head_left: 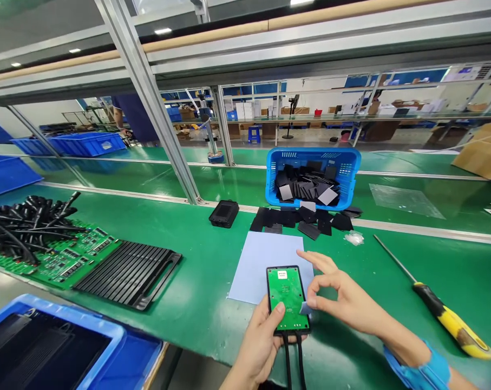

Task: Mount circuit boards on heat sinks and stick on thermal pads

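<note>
My left hand [258, 340] grips a small black case holding a green circuit board [288, 298], with two black cables hanging below it and my thumb resting on the board. My right hand [342, 298] pinches a small pale blue piece [305, 308] against the board's right edge, its other fingers spread. Both hover over a pale blue sheet [255, 265] lying on the green bench [196, 281].
A tipped blue basket [353, 162] spills dark square pads [306, 216] behind the sheet. A yellow-handled screwdriver [436, 303] lies at right. A black case [224, 213], a black ribbed tray [127, 271], green boards with black cables [34, 227] and blue bins [66, 336] sit left.
</note>
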A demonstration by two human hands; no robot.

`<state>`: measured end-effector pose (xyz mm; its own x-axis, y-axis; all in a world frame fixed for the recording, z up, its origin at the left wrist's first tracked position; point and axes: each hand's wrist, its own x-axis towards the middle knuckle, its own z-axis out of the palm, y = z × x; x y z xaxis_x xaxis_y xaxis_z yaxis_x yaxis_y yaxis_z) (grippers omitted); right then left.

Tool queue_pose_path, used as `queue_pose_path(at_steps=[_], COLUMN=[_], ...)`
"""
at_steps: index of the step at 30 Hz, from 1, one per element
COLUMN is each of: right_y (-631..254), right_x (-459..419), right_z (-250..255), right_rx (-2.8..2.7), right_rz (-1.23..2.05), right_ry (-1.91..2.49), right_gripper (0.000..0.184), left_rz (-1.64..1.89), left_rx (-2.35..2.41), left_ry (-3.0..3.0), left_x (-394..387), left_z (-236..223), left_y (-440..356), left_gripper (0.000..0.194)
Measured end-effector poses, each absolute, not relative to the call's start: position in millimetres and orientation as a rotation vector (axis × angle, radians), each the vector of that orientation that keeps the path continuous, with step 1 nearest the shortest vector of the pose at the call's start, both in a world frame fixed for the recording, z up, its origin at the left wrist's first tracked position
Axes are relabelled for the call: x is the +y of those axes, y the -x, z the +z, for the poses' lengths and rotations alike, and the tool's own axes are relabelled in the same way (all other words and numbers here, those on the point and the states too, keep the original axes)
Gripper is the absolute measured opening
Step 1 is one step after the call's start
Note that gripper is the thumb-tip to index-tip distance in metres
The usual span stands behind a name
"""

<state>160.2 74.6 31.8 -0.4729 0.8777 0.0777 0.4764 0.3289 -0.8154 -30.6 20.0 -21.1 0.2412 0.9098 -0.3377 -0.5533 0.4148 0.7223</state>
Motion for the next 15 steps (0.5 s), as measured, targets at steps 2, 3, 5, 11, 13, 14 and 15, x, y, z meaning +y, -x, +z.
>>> queue_pose_path(at_steps=[2,3,5,11,13,14,15], right_y=[-156.6,-155.6,-154.7,-153.1,-152.7,-152.7,-152.8], right_x=[70.3,69.4,69.0,72.5,73.2,73.3,73.3], right_z=[27.9,25.9,22.5,15.3,14.6,14.5,14.6], right_rx=[-2.088,-2.094,-2.105,-2.087,-2.086,-2.089,-2.091], right_rz=[1.057,1.075,1.094,1.066,1.060,1.058,1.056], right_ry=[1.202,1.207,1.212,1.218,1.215,1.215,1.216], right_gripper=[0.015,0.014,0.013,0.011,0.012,0.012,0.012], left_rz=[1.049,1.044,1.042,1.042,1.045,1.045,1.042], left_rx=[0.808,0.805,0.805,0.787,0.779,0.779,0.781], left_ry=[-0.529,-0.530,-0.522,-0.516,-0.511,-0.508,-0.506], left_x=[20.2,20.2,20.0,19.9,20.2,20.4,20.5], left_z=[-20.4,-20.1,-20.2,-22.5,-22.4,-22.0,-21.5], left_y=[30.9,31.1,31.6,32.8,32.8,32.7,32.6], left_gripper=[0.040,0.040,0.041,0.041,0.041,0.041,0.041])
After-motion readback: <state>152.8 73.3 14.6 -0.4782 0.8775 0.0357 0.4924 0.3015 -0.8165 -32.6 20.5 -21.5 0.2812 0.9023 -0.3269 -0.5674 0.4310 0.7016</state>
